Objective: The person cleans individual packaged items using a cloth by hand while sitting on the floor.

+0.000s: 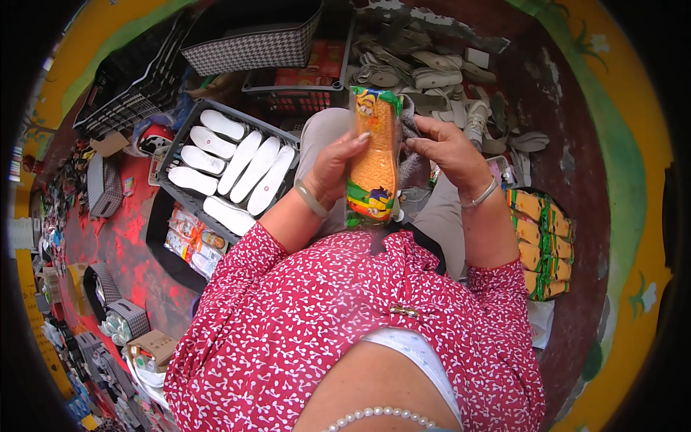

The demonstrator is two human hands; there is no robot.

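My left hand (337,164) is closed round the edge of an orange, sponge-like pad in a clear wrapper (374,147) with green printed ends, its thumb lying on the front. The packet stands roughly upright above my lap. On its other side, my right hand (450,150) pinches a dark grey fuzzy cloth (413,155) between thumb and fingers. The cloth hangs beside the packet and partly behind it, so I cannot tell whether the two touch. Similar yellow-orange packets (529,234) with green ends sit in rows by my right forearm.
To the left, a dark crate (188,128) holds several white insoles (245,155). Below it is a black container with colourful packets (194,241). Up front are a houndstooth basket (252,47), red packets (317,65) in a crate and a heap of pale shoes or soles (435,75).
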